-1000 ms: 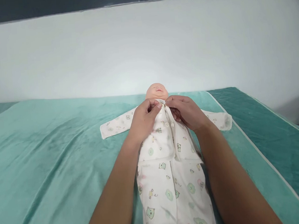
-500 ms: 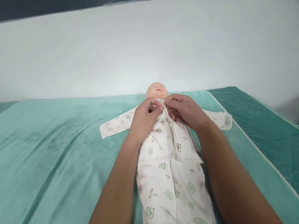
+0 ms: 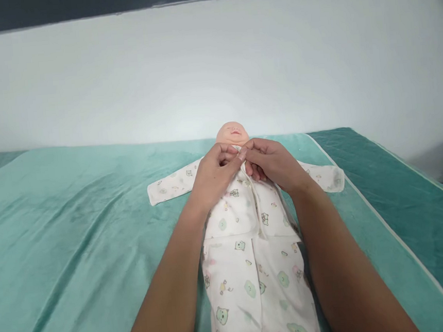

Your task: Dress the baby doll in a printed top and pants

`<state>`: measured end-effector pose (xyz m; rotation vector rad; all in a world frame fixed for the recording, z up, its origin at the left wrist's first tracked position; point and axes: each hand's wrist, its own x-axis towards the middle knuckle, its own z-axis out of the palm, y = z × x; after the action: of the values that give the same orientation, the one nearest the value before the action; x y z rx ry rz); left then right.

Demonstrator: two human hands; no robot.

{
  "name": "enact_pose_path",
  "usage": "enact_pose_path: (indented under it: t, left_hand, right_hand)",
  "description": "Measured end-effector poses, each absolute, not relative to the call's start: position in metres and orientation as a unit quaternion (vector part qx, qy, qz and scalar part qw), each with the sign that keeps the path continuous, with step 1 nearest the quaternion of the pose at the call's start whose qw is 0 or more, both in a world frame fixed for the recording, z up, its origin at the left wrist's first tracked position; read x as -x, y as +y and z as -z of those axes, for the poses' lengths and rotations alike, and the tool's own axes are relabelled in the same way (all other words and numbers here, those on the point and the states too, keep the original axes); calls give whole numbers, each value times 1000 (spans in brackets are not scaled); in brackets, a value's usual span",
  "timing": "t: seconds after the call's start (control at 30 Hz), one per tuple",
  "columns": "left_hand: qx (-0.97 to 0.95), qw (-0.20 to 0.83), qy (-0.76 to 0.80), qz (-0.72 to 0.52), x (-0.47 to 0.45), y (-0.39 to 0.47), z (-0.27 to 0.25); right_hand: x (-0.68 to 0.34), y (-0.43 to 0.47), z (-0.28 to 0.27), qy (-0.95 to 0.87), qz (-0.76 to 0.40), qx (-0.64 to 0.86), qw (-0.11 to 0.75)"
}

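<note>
A baby doll lies on its back, head at the far end. It wears a white baby shirt printed with small animals, its sleeves spread to both sides, and matching trousers. At the collar, my left hand pinches one front edge of the shirt between thumb and fingertips. My right hand pinches the shirt's other edge right beside it, the two sets of fingertips touching. Whatever fastener lies between them is hidden by the fingers. Below my hands the front opening runs down to the hem.
Under the doll is a light green sheet, wrinkled on the left. A darker green cloth with a pale edge shows at the right. Behind the bed stands a white wall with a dark band on top.
My fingertips have come closer together at the collar, the right hand shifting slightly left. The doll and its clothes lie as before.
</note>
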<state>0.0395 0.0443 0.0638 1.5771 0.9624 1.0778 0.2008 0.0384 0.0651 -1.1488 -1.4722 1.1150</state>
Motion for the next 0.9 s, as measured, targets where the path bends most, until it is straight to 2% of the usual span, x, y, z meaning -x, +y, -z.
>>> enact_pose_path:
  t: [0.27, 0.6, 0.9]
  left_hand:
    - [-676, 465, 394, -414, -31, 46, -67]
    - [-688, 448, 400, -407, -27, 49, -63]
    - [-688, 443, 406, -406, -29, 50, -62]
  right_hand:
    - [-204, 33, -75, -596, -441, 506, 440]
    - [-203, 27, -82, -619, -366, 580, 383]
    - [-202, 28, -82, -605, -377, 595, 371]
